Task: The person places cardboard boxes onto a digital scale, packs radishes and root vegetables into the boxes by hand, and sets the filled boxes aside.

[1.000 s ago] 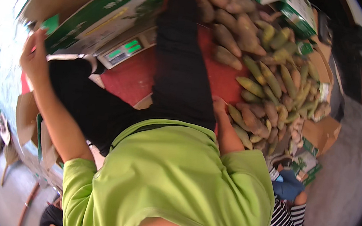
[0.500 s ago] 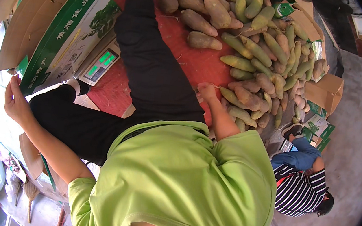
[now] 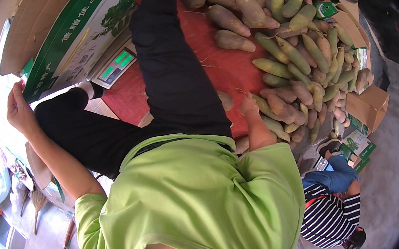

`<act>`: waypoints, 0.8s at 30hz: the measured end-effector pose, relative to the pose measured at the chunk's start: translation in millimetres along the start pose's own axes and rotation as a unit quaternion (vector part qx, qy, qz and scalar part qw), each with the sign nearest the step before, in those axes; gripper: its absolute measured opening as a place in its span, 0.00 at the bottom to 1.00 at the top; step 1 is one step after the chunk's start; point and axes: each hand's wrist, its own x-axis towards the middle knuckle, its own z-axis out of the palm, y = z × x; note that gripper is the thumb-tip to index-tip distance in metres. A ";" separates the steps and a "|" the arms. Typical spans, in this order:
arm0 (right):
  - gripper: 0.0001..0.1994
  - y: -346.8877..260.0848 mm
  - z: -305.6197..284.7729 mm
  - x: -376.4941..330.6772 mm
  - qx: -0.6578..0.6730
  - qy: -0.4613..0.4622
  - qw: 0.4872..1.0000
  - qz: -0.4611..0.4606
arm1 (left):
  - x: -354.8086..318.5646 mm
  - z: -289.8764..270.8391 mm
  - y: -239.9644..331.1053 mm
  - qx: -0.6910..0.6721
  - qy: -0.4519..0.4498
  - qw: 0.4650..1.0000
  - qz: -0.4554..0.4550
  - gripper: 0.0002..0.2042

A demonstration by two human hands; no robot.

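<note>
My left hand (image 3: 23, 109) is raised at the far left, with its fingertips closed on the lower corner of a large green and white cardboard box (image 3: 73, 34). The box leans on its side over a digital scale (image 3: 115, 69) with a lit green display. My right hand (image 3: 249, 107) is low at the near left edge of a heap of long green and brownish root vegetables (image 3: 289, 81), which look like radishes. Its fingers are small and partly hidden, so their grip cannot be made out. Left of it, a single brownish vegetable (image 3: 226, 101) lies on the red mat (image 3: 198, 35).
My legs in black trousers (image 3: 167, 66) stretch across the mat. Opened brown cartons (image 3: 367, 106) stand right of the heap. A person in a striped shirt (image 3: 330, 217) sits at the lower right. A broom (image 3: 38, 204) is at the lower left.
My right hand has shifted right, closer to the heap, uncovering more of the single brownish vegetable. My left hand stays at the box corner. The whole view has shifted slightly.
</note>
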 end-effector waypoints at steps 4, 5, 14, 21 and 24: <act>0.27 -14.4 -7.2 3.3 -0.023 -0.012 1.000 -0.006 | -0.1 -2.9 -4.0 -0.011 0.009 1.000 -0.005 0.15; 0.26 -15.8 -8.2 3.5 -0.018 -0.015 1.000 -0.003 | -0.3 -3.0 -6.5 -0.005 0.015 1.000 -0.006 0.15; 0.23 2.7 13.3 38.9 0.077 0.095 0.993 0.000 | -2.8 1.5 4.8 -0.030 0.019 0.999 0.013 0.13; 0.11 8.4 7.2 42.9 0.267 0.251 0.929 0.058 | -7.6 -2.1 14.5 -0.012 0.045 0.999 0.008 0.13; 0.07 15.6 8.9 40.2 0.238 0.311 0.920 0.020 | -2.6 6.5 6.1 -0.032 0.009 0.999 0.011 0.13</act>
